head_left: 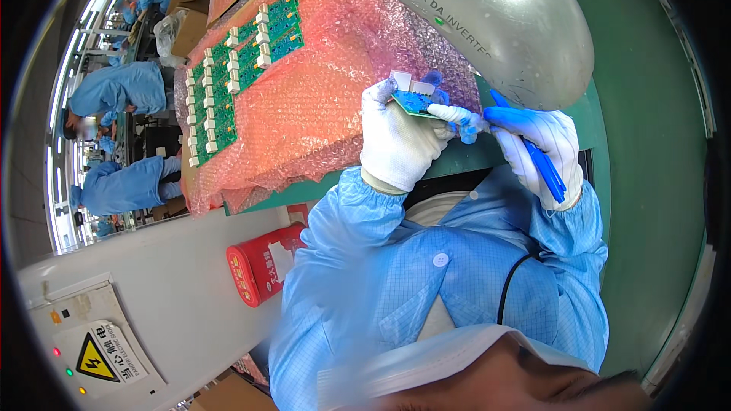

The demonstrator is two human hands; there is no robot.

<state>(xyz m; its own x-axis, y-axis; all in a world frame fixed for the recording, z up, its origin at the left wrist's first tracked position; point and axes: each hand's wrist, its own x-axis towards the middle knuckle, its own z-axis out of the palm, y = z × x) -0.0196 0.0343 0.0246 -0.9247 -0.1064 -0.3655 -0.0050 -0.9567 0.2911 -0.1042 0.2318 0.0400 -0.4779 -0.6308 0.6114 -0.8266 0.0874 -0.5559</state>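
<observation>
My left hand (pixel 398 137), in a white glove with blue fingertips, is closed around a small circuit board (pixel 413 102). The board is blue-green and carries white block-shaped parts. To its right, my right hand (pixel 539 148), gloved the same way, grips a slim blue pen-like tool (pixel 546 167). That tool slants from the upper left down to the lower right, and its exact kind is unclear. Fingertips of both hands come close together beside the board's right edge. Whether the tool touches the board cannot be made out.
Pink bubble wrap (pixel 320 99) covers the bench at left, bearing rows of green circuit boards (pixel 221 99). A rounded metal lamp housing (pixel 525 38) hangs just above my hands. Below the bench are a red tin (pixel 263 262) and an electrical panel (pixel 95 335). Blue-clad people work far left.
</observation>
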